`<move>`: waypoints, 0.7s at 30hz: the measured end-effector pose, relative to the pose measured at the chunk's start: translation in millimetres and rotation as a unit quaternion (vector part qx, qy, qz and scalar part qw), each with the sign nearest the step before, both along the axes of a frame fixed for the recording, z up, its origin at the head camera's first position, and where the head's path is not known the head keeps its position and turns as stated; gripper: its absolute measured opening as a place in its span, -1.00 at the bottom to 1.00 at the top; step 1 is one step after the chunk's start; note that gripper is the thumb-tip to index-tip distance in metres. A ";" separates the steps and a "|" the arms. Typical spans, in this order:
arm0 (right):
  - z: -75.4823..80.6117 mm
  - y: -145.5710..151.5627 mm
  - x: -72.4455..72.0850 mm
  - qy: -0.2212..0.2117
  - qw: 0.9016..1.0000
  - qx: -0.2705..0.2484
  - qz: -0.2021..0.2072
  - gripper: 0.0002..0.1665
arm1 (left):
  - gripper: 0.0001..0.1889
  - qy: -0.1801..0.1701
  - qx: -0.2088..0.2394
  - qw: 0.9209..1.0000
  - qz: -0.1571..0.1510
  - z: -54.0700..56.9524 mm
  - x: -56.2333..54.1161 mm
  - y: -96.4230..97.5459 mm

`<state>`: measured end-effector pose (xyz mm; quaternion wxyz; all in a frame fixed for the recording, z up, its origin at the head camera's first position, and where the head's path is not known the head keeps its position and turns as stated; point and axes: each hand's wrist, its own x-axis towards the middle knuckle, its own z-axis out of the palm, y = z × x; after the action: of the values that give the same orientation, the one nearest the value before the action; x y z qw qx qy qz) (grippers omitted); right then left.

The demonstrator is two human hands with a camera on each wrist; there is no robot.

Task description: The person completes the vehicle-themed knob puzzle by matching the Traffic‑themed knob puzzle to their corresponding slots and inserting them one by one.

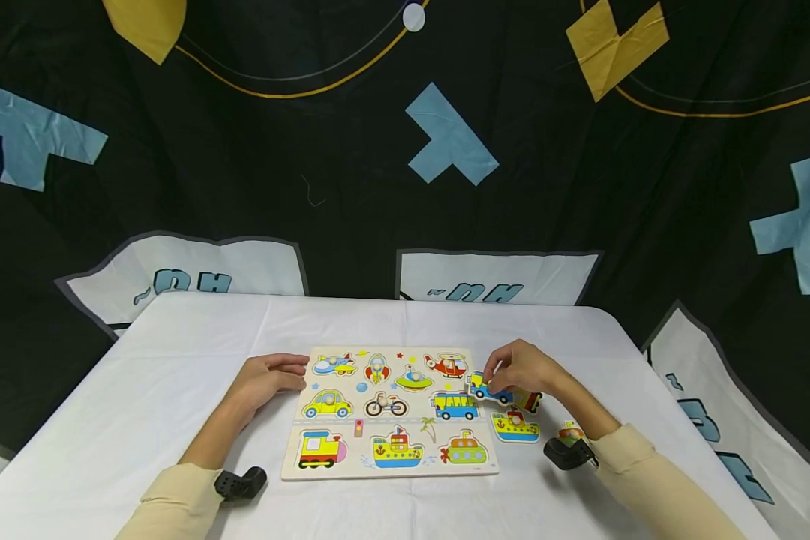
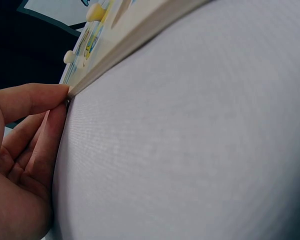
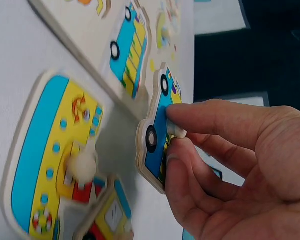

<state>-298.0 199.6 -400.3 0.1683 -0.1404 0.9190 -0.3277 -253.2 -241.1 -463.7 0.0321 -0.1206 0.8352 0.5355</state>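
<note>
A wooden peg puzzle board with vehicle pictures lies on the white table. My right hand is over the board's right edge, thumb and fingertips pinching the pale knob of a blue and yellow bus puzzle piece. The piece is tilted, its painted side towards the fingers. Beside it on the board is the matching bus picture. At the board's upper left edge rests my left hand, fingers extended. In the left wrist view, its fingertips touch the board's corner.
Right of the board lie a loose ship piece and a train piece partly under the right hand. Another loose piece is near the right wrist camera. Pale knobs stand up from the board.
</note>
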 end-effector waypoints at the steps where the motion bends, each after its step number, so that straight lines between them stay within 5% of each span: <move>1: -0.2 -3.5 0.3 0.000 1.000 0.001 0.003 -0.85 | -0.47 0.000 0.000 1.000 0.000 0.1 0.2 0.0; 21: -15.5 -50.2 11.1 -0.019 0.998 -0.016 0.052 -0.89 | -0.47 0.002 0.004 1.000 -0.002 0.1 0.1 -0.3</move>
<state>-286.9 149.3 -415.7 0.2003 -0.1844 0.9017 -0.3360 -253.1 -241.5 -463.5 0.0324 -0.1175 0.8332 0.5394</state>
